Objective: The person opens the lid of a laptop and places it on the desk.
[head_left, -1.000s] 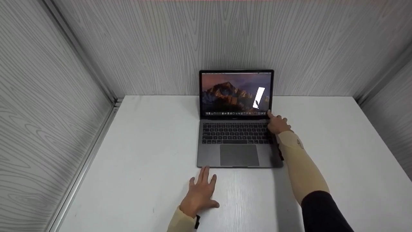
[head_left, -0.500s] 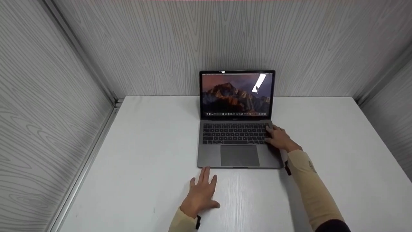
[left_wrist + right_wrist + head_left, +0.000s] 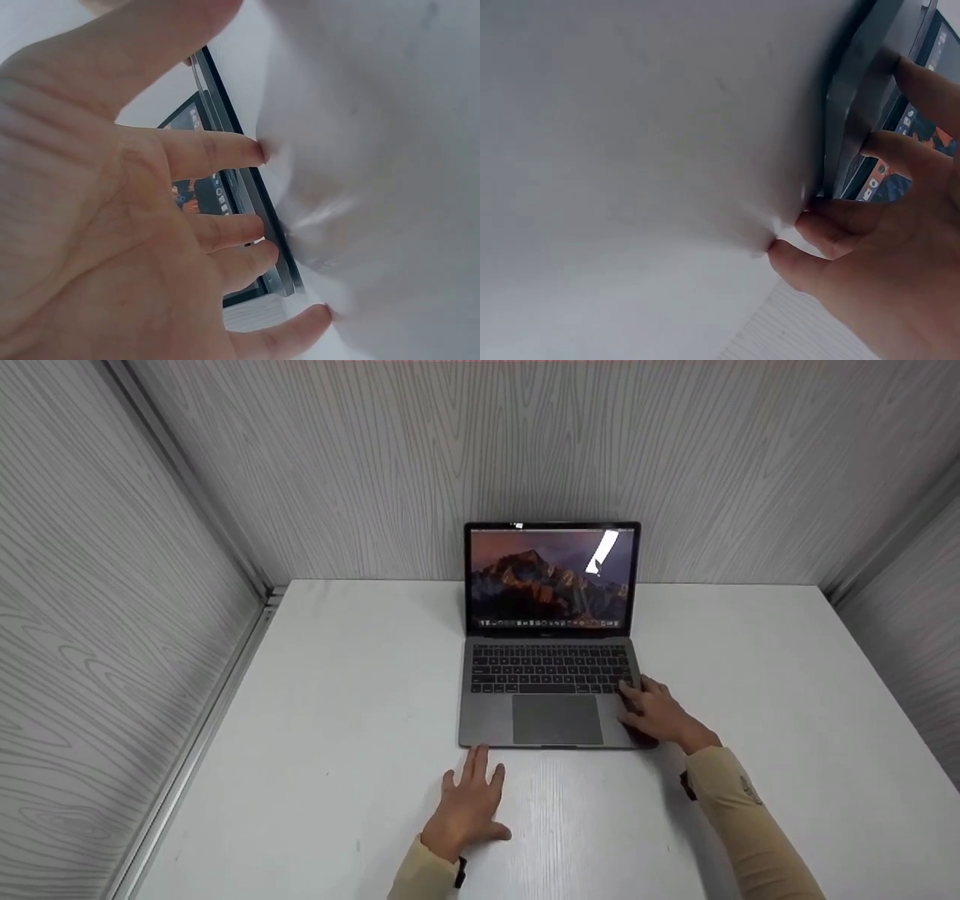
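A dark grey laptop (image 3: 487, 720) stands with its lid raised, its screen (image 3: 547, 577) lit with a mountain picture. My right hand (image 3: 660, 716) rests over the right side of its base. In the right wrist view the thumb and index fingertips touch the palm rest, while the other fingers reach down along the side to the table. My left hand (image 3: 465, 810) lies spread in front of the laptop. Its middle fingertips meet the left part of the front edge, and the little finger (image 3: 300, 330) touches the table beyond the corner.
The white table (image 3: 337, 720) spreads out to both sides of the laptop. Behind the lid rises a wood-grain back panel (image 3: 375, 472). Similar panels bound the left side (image 3: 90, 622) and the right side (image 3: 930, 607).
My right hand has come from the screen's lower right corner down past the keyboard to the palm rest. The glare on the screen sits higher. My left hand has stayed put.
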### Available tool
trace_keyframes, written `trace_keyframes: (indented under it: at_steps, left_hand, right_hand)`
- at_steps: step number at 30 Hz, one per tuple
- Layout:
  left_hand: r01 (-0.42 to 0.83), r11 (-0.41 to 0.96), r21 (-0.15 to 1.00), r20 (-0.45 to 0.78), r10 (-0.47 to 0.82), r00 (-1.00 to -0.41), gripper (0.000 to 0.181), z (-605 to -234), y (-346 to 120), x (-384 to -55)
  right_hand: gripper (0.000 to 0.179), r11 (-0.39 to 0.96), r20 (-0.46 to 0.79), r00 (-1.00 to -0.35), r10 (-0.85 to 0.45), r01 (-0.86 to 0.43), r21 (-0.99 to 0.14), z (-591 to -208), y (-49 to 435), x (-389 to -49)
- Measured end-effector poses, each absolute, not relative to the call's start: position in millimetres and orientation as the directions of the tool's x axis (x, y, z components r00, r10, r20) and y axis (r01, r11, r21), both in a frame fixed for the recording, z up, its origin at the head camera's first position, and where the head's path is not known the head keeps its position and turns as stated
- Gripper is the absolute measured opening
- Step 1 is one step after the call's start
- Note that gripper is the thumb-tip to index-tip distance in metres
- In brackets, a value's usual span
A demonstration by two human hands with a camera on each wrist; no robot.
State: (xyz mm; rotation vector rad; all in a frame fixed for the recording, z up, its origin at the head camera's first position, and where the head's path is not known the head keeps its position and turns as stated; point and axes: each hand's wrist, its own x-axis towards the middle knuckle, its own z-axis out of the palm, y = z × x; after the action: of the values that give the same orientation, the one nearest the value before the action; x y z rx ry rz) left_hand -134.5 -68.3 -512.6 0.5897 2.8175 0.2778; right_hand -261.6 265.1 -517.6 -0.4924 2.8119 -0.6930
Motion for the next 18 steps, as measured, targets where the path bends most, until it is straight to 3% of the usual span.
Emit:
trace_keyframes:
  at_steps: [18]
  left_hand:
    - [0.379, 0.895, 0.236, -0.206, 0.427, -0.880, 0.096, -510.8, -66.1, -135.7]
  right_hand:
    - [0.049, 0.855, -0.118, -0.940, -0.321, -0.235, -0.462, -518.3, 257.0, -206.2]
